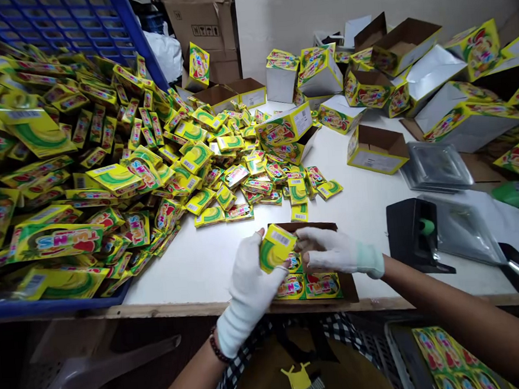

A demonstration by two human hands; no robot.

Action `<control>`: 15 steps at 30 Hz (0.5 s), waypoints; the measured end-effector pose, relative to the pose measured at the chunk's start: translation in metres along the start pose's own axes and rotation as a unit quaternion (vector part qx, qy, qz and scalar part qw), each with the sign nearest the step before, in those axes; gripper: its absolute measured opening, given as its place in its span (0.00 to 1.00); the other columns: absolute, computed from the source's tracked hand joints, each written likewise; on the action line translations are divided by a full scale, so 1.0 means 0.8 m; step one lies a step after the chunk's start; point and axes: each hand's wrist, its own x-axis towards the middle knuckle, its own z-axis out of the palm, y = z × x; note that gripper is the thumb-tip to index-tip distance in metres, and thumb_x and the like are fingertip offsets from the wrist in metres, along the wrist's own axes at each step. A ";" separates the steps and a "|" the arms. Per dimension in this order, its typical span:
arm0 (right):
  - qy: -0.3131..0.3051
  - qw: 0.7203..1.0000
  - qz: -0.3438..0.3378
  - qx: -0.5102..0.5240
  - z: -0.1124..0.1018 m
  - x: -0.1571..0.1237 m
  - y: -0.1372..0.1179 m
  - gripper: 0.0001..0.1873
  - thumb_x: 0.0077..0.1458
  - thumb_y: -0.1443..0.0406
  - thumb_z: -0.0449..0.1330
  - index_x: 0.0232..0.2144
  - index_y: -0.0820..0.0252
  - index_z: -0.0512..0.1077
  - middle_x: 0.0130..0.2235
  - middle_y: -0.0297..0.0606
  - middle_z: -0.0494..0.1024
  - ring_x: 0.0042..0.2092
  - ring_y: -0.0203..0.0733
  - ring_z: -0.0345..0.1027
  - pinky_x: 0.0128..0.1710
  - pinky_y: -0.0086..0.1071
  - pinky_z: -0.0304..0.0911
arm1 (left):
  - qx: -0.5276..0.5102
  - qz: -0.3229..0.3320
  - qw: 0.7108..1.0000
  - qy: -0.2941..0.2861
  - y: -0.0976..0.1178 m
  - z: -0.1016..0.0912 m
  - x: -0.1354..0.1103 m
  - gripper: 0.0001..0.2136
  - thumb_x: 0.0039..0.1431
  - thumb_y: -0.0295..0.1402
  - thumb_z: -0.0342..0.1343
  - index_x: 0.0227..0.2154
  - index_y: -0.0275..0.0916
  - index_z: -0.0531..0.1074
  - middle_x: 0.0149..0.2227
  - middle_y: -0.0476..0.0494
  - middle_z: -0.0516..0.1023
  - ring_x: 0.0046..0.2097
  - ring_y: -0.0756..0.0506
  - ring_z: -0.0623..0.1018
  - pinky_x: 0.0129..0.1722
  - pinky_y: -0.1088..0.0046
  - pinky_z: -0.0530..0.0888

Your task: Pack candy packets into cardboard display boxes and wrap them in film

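Yellow packet (275,246) sits just below the middle of the frame, pinched between the thumb and fingers of the gloved left hand (252,281) above a shallow brown tray (348,288) at the bench's (367,210) near edge. The right hand (334,251) lies loosely curled over the tray, fingertips by the packet, gripping nothing that shows. Flat packets (308,286) already line the tray. To do this placing well, it seems best to keep the packet flat, square it to that row and steady the tray. A heap of packets (151,166) fills the upper left, open cartons (376,148) the upper right.
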 end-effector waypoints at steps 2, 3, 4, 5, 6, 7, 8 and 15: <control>0.039 0.995 -0.034 0.090 -0.011 -0.005 -0.018 0.32 0.58 0.49 0.57 0.55 0.65 0.61 0.50 0.47 0.73 0.46 0.43 0.71 0.44 0.35 0.68 | 0.028 0.049 0.998 -0.015 0.015 0.016 0.004 0.27 0.53 0.33 0.61 0.56 0.35 0.63 0.49 0.36 0.70 0.51 0.40 0.72 0.52 0.58 0.72; 0.043 0.994 -0.030 0.098 -0.017 -0.008 -0.026 0.30 0.59 0.49 0.56 0.54 0.65 0.61 0.48 0.47 0.74 0.45 0.42 0.71 0.43 0.35 0.69 | 0.030 0.067 0.997 -0.023 0.022 0.023 0.006 0.27 0.53 0.31 0.61 0.55 0.35 0.63 0.48 0.36 0.70 0.49 0.41 0.72 0.51 0.60 0.73; 0.044 0.995 -0.019 0.083 -0.025 -0.010 -0.034 0.28 0.60 0.51 0.56 0.53 0.65 0.62 0.46 0.46 0.74 0.42 0.41 0.71 0.41 0.35 0.69 | 0.035 0.084 0.995 -0.027 0.027 0.029 0.007 0.27 0.52 0.31 0.61 0.55 0.34 0.63 0.48 0.36 0.70 0.49 0.41 0.72 0.50 0.61 0.73; 0.053 0.998 -0.008 0.045 -0.034 -0.012 -0.042 0.26 0.60 0.52 0.56 0.52 0.65 0.63 0.43 0.44 0.75 0.40 0.41 0.70 0.39 0.34 0.68 | 0.048 0.102 0.993 -0.025 0.032 0.035 0.009 0.27 0.51 0.30 0.61 0.55 0.34 0.63 0.47 0.36 0.70 0.48 0.40 0.72 0.49 0.61 0.73; 0.065 0.998 -0.002 -0.009 -0.043 -0.013 -0.049 0.24 0.59 0.54 0.57 0.51 0.65 0.64 0.41 0.43 0.75 0.38 0.40 0.69 0.39 0.34 0.68 | 0.074 0.125 0.989 -0.022 0.036 0.040 0.012 0.27 0.51 0.29 0.60 0.55 0.33 0.63 0.47 0.35 0.70 0.47 0.40 0.71 0.47 0.61 0.73; 0.078 0.995 -0.004 -0.069 -0.053 -0.014 -0.055 0.22 0.59 0.55 0.57 0.50 0.64 0.66 0.39 0.42 0.75 0.38 0.40 0.68 0.39 0.35 0.67 | 0.109 0.154 0.982 -0.016 0.039 0.044 0.014 0.25 0.51 0.28 0.59 0.54 0.32 0.64 0.45 0.35 0.70 0.45 0.40 0.71 0.44 0.61 0.73; 0.086 0.989 -0.004 -0.120 -0.062 -0.015 -0.059 0.20 0.59 0.55 0.57 0.47 0.64 0.68 0.38 0.41 0.74 0.37 0.40 0.67 0.40 0.35 0.66 | 0.144 0.188 0.971 -0.006 0.042 0.048 0.018 0.23 0.52 0.27 0.56 0.52 0.32 0.66 0.42 0.35 0.71 0.43 0.41 0.71 0.40 0.63 0.72; -0.174 0.951 0.210 0.149 -0.080 -0.004 -0.013 0.30 0.53 0.46 0.61 0.48 0.63 0.69 0.36 0.40 0.74 0.28 0.34 0.67 0.25 0.26 0.64 | 0.127 0.248 0.960 -0.016 0.048 0.064 0.033 0.10 0.65 0.29 0.45 0.32 0.37 0.71 0.23 0.49 0.62 0.25 0.50 0.60 0.25 0.72 0.58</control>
